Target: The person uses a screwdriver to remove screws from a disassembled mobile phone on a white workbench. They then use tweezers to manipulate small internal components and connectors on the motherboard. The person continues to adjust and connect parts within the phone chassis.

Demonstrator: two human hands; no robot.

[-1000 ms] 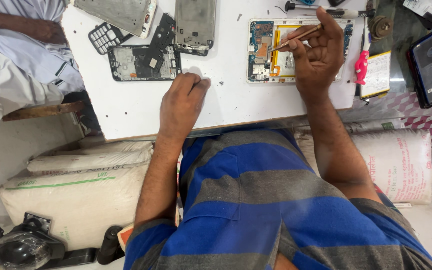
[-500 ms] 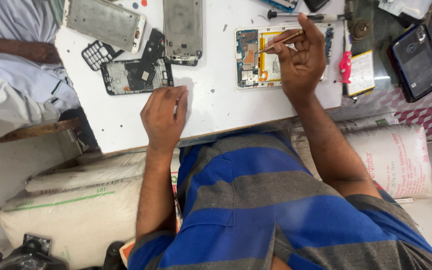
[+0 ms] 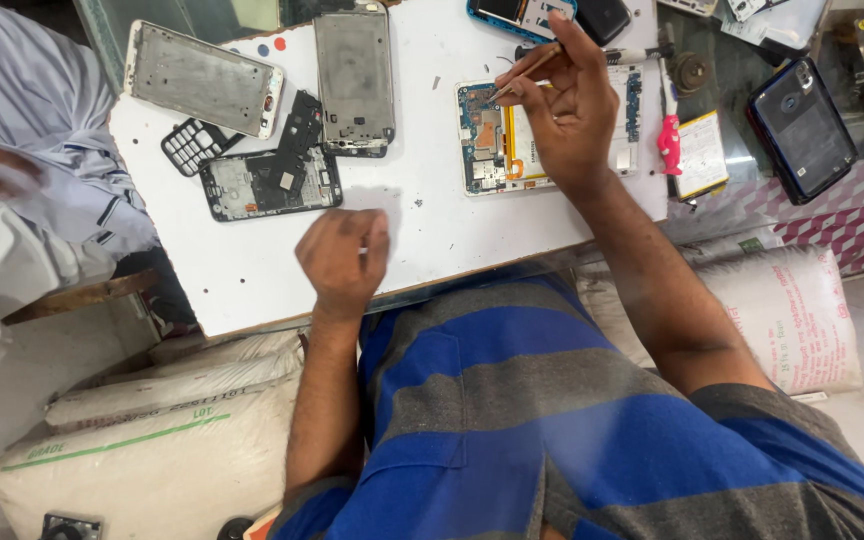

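My right hand [image 3: 570, 110] pinches a thin brown stick tool [image 3: 525, 73] and rests over an opened phone [image 3: 497, 140] with its circuit board and yellow battery exposed, the tool's tip on the board. My left hand [image 3: 342, 258] lies on the white table [image 3: 422, 225] near its front edge with fingers curled, holding nothing that I can see. Just beyond it lies a dark phone frame with loose parts [image 3: 270, 182].
Two grey metal phone back frames [image 3: 202, 88] [image 3: 354, 75] and a small black keypad [image 3: 190, 146] lie at the far left. A pink tool [image 3: 668, 145], a small notepad [image 3: 702, 152] and a dark phone [image 3: 800, 125] sit right. Another person's sleeve [image 3: 42, 150] is at left. White sacks [image 3: 152, 440] lie below.
My left hand has drawn back from the dark phone frame toward the table's front edge. My right hand stays on the opened phone with the tool.
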